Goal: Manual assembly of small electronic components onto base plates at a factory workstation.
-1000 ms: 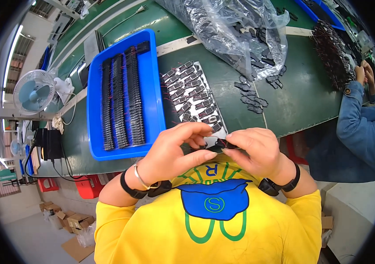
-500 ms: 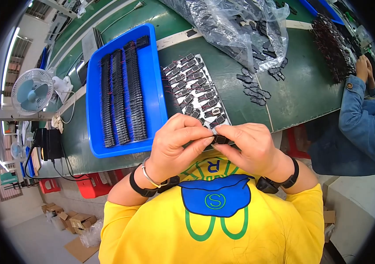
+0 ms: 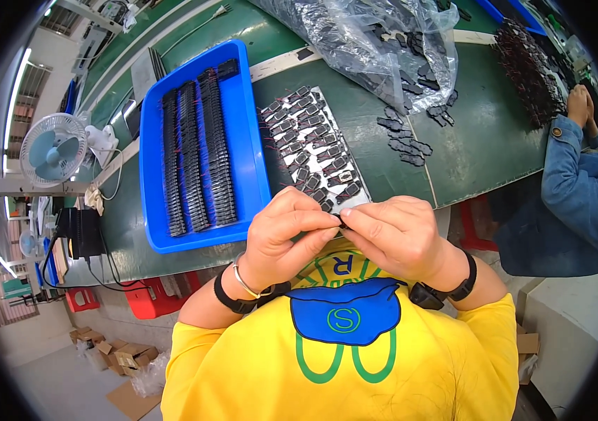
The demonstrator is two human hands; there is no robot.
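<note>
A small black part [image 3: 341, 221] is pinched between the fingertips of both my hands, close above the table's near edge; most of it is covered by the fingers. My left hand [image 3: 286, 228] grips it from one side with thumb and forefinger, while my right hand [image 3: 398, 233] closes on it from the other. Just beyond them lies a white board [image 3: 357, 201] bearing rows of small black rectangular modules [image 3: 327, 138] with red wires. To its left, a blue tray [image 3: 246, 165] contains three long rows of packed black parts [image 3: 190, 158].
Loose flat black pieces [image 3: 405, 145] lie right of the board on the green table [image 3: 478, 140]. Beyond them is a clear plastic bag [image 3: 355, 45] of similar pieces. A co-worker's denim sleeve [image 3: 569, 172] and a wired-parts pile [image 3: 521, 70] are far right; a fan [image 3: 53, 151] stands left.
The black part has turned between my fingertips and shows less now. My left hand has shifted slightly right and nearer to me; both hands still pinch.
</note>
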